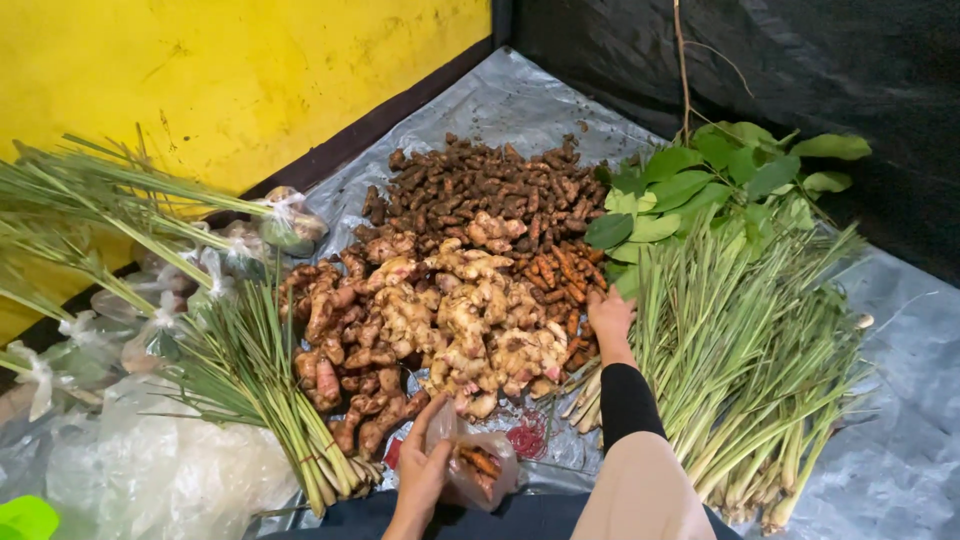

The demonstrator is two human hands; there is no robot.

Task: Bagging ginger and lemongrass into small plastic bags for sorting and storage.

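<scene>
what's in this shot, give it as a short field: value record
setting: grey plastic sheet on the ground, yellow wall behind
left hand: holds a clear plastic bag with a few orange roots inside
right hand: reaches into the small orange roots, black sleeve on the forearm
centre pile: pale ginger, reddish ginger to its left, dark brown roots behind
right side: lemongrass stalks, green leaves
left side: more lemongrass, knotted clear bags
</scene>
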